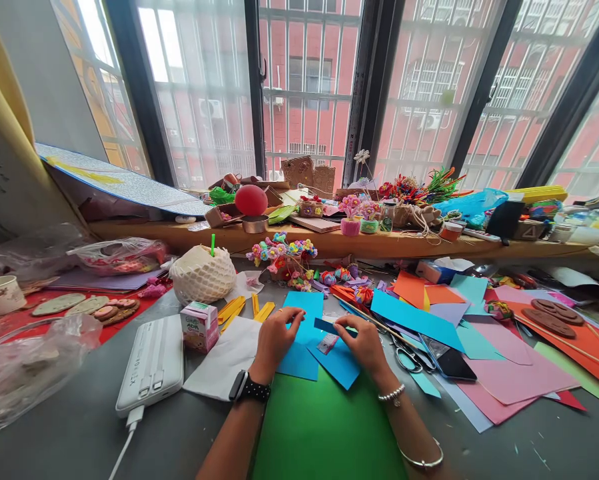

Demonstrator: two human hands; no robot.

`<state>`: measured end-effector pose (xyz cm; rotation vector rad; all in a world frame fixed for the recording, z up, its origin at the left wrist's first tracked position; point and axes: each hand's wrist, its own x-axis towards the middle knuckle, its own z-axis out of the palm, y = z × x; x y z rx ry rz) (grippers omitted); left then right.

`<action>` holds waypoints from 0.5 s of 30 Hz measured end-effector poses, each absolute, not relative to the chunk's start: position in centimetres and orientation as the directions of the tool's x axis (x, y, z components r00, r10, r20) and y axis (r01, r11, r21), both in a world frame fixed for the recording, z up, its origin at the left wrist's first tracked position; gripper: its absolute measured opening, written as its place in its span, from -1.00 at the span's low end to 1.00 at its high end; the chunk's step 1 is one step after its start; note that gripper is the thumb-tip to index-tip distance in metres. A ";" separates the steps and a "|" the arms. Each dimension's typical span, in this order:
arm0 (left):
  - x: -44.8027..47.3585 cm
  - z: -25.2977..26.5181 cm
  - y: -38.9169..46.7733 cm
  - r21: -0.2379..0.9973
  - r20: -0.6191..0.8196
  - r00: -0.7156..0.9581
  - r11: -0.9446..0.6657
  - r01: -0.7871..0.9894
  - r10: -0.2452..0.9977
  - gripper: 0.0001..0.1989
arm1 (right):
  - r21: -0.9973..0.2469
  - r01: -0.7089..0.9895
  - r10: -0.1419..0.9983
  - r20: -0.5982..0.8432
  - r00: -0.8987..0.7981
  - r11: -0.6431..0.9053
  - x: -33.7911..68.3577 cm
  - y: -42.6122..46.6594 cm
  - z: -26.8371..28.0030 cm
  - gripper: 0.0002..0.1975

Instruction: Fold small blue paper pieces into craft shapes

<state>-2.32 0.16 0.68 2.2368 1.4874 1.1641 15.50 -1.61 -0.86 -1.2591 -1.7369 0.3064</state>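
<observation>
Nearest, a green mat (324, 427) lies on the grey bench (194, 440), blue paper pieces (299, 363) at its far end; over these the right hand (363, 341) pinches a dark blue paper strip (324, 325), while the left hand (280, 331) curls fingertips toward thumb, whether meeting I cannot tell; beyond, colourful craft flowers (282, 252), then a red balloon (250, 199) above the wooden windowsill (379, 248)

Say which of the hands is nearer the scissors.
Right. The right hand is just to the left of the scissors; the left hand is farther left, beyond the right hand.
</observation>
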 end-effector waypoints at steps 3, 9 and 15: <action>-1.9 0.5 0.1 0.551 0.533 0.231 -0.542 0.635 0.814 -0.77 | -0.639 0.593 0.830 0.550 -0.093 0.490 15.1 -1.7 -0.9 -0.85; -1.2 0.2 0.1 0.559 0.434 0.394 -0.585 0.587 0.810 -0.84 | -0.639 0.580 0.830 0.544 -0.124 0.505 14.9 -1.7 -0.8 -0.86; -1.4 0.5 0.2 0.537 0.435 0.341 -0.544 0.645 0.833 -0.84 | -0.652 0.583 0.843 0.525 -0.115 0.485 15.2 -1.6 -0.8 -0.86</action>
